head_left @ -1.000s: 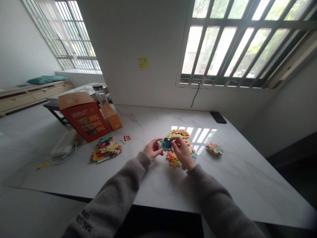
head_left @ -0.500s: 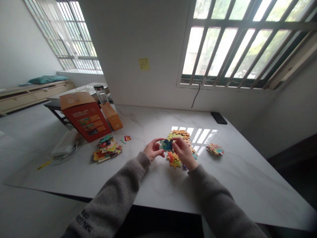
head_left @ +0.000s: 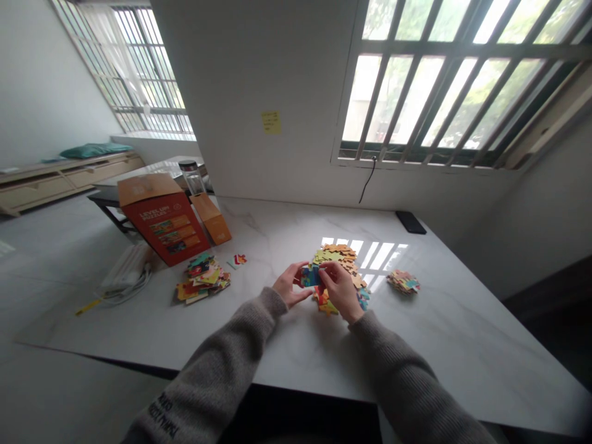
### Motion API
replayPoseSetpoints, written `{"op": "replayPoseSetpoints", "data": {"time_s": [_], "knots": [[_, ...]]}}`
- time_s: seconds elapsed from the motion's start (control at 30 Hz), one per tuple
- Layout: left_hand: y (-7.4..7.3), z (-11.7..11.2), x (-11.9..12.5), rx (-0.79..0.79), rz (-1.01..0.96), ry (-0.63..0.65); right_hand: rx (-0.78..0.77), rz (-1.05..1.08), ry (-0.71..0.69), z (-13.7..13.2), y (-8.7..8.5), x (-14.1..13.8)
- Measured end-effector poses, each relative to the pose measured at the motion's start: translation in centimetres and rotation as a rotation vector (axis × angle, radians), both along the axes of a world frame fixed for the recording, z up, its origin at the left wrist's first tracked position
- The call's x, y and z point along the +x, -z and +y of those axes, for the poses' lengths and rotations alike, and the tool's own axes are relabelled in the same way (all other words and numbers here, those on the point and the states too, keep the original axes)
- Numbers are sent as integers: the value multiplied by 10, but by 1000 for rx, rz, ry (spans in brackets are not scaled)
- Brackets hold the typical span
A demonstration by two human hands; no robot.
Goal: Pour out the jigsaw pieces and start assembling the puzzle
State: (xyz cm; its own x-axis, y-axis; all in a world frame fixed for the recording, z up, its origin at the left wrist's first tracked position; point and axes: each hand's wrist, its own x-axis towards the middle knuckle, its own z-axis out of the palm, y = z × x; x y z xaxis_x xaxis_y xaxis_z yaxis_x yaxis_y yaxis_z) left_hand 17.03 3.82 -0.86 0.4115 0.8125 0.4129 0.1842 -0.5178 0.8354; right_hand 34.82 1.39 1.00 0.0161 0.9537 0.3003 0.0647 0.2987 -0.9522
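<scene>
Seeing a red puzzle box [head_left: 161, 225] at the left of the desk [head_left: 425, 345], then a mixed pile [head_left: 203, 280] just in front of it. Spreading the fingers of the left hand [head_left: 289, 285] around the left end of a blue puzzle piece [head_left: 311, 276], being unable to tell whether gripping it; keeping it between both hands, above the desk. Clamping its right edge in the fingers of the right hand [head_left: 341, 288]. Probably handling as light, stiff card, hardly slippery, but risking creased tabs if twisting; best pinching by opposite edges. Seeing a middle heap [head_left: 340, 251] just behind, then a small pile [head_left: 404, 282] farther right.
</scene>
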Motion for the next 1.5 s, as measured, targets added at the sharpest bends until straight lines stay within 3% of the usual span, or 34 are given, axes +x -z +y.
{"op": "replayPoseSetpoints", "data": {"time_s": [0.13,0.27,0.37,0.6,0.77,0.9,1.1,1.2,1.27,1.37,1.5], "knots": [[-6,-1,-4,385,309,-113,53,-125,-1,-4,5,-6],[-18,-6,-9,485,579,-102,53,-127,-49,-8,3,-11],[-32,4,-30,422,776,-154,26,-123,-86,-8,-2,-7],[-70,67,-123,-17,1332,-440,94,-179,-6,-2,-8,10],[-60,91,-148,-107,1378,-441,101,-171,-6,0,-13,20],[-48,94,-150,-108,1368,-413,100,-160,42,4,-18,33],[-49,94,-163,-126,1400,-472,122,-214,220,15,-24,69],[-52,91,-154,-71,1381,-513,158,-375,364,26,-20,92],[-52,84,-134,17,1293,-513,179,-516,403,34,-14,101],[-47,65,-84,85,1077,-361,259,-717,332,41,-3,99],[-26,35,-15,159,888,-218,286,-896,188,48,5,79]]}}
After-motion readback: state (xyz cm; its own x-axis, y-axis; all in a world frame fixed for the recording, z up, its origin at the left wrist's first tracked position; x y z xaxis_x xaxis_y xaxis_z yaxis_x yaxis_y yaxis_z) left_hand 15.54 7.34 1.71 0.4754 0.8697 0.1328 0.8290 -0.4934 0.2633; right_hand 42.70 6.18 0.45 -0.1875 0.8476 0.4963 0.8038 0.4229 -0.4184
